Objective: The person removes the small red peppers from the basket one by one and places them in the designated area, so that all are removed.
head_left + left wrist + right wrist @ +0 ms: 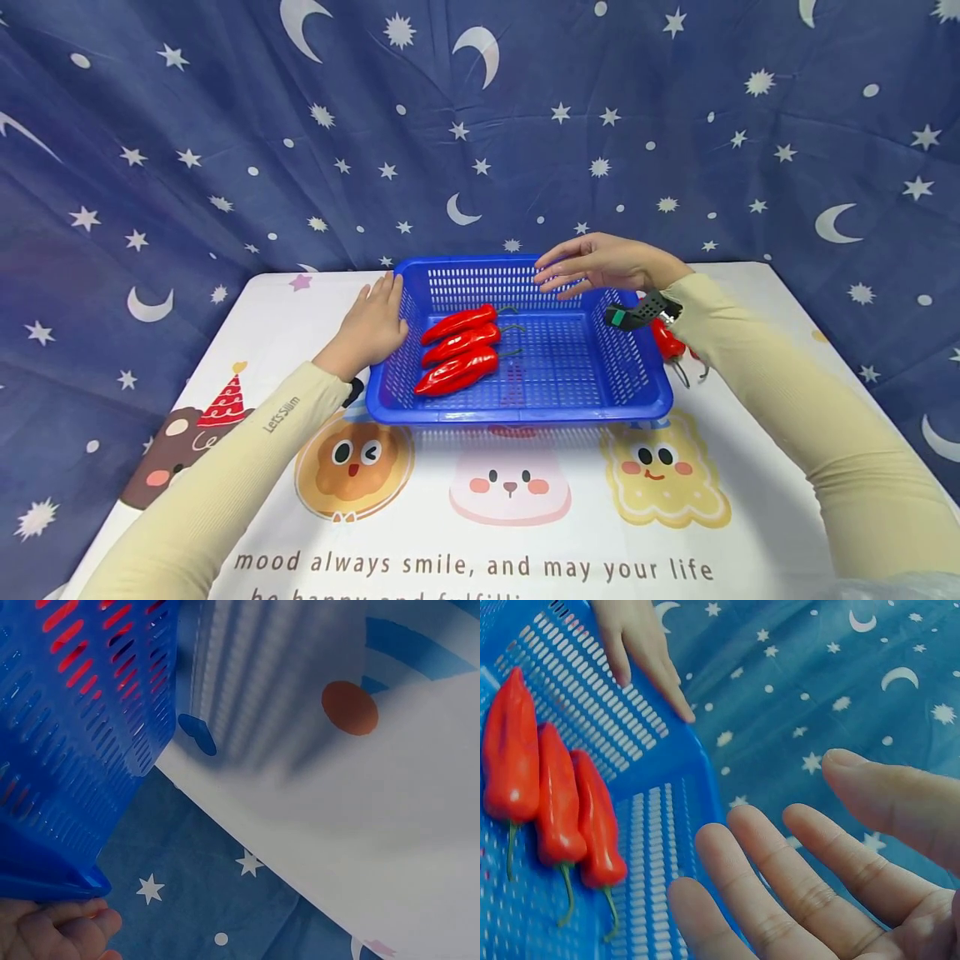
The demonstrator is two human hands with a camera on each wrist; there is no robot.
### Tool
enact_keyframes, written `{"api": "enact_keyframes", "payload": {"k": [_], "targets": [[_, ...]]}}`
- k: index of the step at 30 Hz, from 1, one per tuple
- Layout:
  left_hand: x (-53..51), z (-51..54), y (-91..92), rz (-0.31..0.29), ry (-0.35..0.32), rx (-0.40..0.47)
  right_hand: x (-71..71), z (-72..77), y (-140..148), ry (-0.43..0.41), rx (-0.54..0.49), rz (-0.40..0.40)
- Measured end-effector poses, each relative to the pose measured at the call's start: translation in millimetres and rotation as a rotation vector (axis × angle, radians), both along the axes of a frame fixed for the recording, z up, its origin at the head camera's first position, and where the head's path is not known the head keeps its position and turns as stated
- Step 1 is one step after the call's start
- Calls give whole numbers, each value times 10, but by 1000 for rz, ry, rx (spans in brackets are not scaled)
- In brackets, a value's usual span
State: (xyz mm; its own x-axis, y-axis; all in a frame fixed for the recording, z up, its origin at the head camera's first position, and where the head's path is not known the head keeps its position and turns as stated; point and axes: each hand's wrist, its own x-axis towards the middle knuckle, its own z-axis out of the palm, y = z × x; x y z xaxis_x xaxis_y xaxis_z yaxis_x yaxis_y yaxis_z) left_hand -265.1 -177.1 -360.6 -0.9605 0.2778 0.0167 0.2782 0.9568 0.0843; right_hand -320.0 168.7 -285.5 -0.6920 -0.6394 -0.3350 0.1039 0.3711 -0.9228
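Note:
Three red peppers [459, 372] with green stems lie side by side in the left half of a blue basket [517, 414]. My left hand [372, 327] rests on the basket's left rim, its fingers fairly straight; the left wrist view shows its fingers [67, 928] against the rim. Over the basket's back right part hovers my right hand [600, 262], fingers spread and holding nothing. The right wrist view shows the same empty hand [810, 900] beside the peppers [559, 802].
More red peppers [667, 340] lie on the table just right of the basket, partly hidden by my right wrist and its black strap. A starry blue cloth [525, 125] hangs behind the white printed tablecloth [510, 542].

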Motion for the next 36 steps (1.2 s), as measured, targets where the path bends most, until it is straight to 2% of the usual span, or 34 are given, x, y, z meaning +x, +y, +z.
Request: {"api": "enact_keyframes", "payload": {"k": [7, 12, 19, 29, 36], "targets": [[4, 10, 28, 6, 0, 6, -33, -110, -235, -27, -27, 63], [-12, 19, 33, 7, 10, 7, -63, -204, -388, -53, -42, 79], [-38, 37, 41, -3, 22, -2, -79, -310, -554, -144, -106, 92], [-48, 54, 56, -8, 37, 14, -78, -420, -733, -149, -137, 128], [5, 5, 2, -10, 29, 11, -25, -593, -839, -151, -140, 144]]}}
